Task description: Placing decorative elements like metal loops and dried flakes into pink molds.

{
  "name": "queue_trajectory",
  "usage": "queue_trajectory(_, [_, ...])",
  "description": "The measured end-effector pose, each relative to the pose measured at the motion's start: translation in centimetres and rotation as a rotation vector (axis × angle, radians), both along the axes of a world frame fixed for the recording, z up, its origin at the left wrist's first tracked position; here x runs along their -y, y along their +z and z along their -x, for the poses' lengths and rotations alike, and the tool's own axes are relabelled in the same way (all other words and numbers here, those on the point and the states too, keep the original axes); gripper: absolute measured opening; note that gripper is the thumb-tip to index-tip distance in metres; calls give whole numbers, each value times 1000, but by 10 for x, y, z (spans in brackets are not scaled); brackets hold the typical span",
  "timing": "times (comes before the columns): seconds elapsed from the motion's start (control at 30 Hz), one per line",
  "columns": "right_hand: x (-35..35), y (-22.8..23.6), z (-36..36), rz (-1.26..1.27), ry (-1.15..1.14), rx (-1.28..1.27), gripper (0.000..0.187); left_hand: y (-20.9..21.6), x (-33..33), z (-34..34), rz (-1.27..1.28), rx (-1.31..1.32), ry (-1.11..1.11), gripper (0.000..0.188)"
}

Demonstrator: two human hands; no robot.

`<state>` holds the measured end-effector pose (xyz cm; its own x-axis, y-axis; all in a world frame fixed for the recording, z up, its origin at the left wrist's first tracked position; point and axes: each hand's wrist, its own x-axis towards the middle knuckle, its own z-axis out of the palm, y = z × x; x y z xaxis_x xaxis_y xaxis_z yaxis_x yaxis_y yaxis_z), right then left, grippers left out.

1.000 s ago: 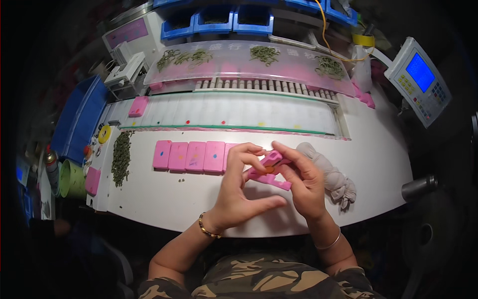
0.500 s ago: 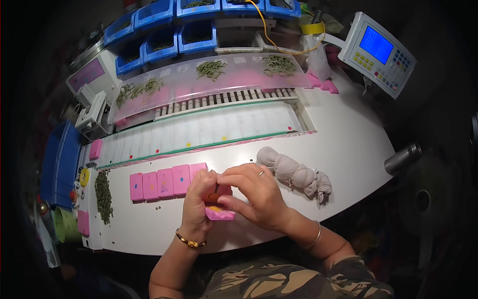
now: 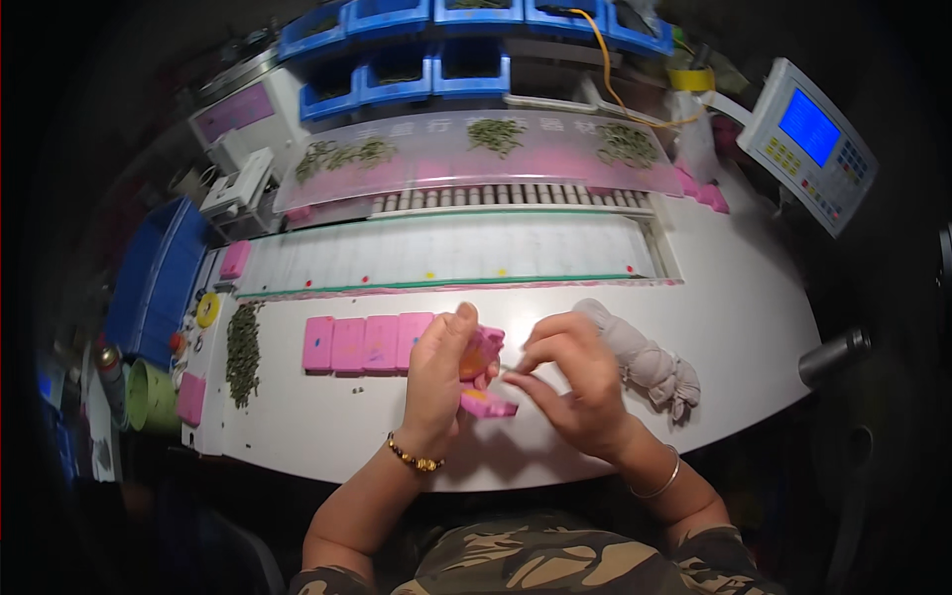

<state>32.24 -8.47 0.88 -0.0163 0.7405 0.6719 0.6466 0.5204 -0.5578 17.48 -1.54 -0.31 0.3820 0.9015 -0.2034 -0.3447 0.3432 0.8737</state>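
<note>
A pink rubber mould [image 3: 486, 403], spread apart with yellow-orange showing inside, rests in my left hand [image 3: 434, 382], whose fingers are closed round it. Just to its right, my right hand [image 3: 585, 392] pinches a small, thin greenish piece [image 3: 508, 370] between thumb and fingers; blur hides its exact shape. A row of closed pink moulds [image 3: 381, 343] with coloured dots lies on the white table, left of and partly behind my left hand. Behind my right hand lies a twisted pale grey cloth bundle [image 3: 640, 352].
A heap of small green pieces [image 3: 242, 362] lies at the left. Beyond the hands stretches a long glass-covered strip [image 3: 446, 248], with more green piles on a translucent sheet [image 3: 426, 178]. Blue bins [image 3: 397, 74] line the back; a control panel [image 3: 808, 139] stands right.
My right hand has pulled away from the mould to the right, pinching the small greenish piece. The mould's halves are spread wider in my left hand. The whole view has shifted.
</note>
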Motion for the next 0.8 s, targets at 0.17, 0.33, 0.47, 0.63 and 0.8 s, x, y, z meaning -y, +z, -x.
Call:
queue_trajectory(0.17, [-5, 2, -8, -151, -201, 65, 22, 0, -10, 22, -28, -96, -183, 36])
queue_trajectory(0.33, [0, -1, 1, -257, -204, 473, 13, 1, 3, 22, -232, -115, -259, 14])
queue_trajectory(0.47, [-1, -2, 1, -227, -143, 504, 13, 4, 0, 25, -308, -160, -281, 10])
queue_trajectory(0.63, [-3, -7, -5, 130, 26, 87, 10, -1, -2, 26, -465, -256, -283, 10])
queue_trajectory(0.8, [-2, -23, -13, 877, 331, -895, 11, -3, -22, 25, -579, -389, -236, 12])
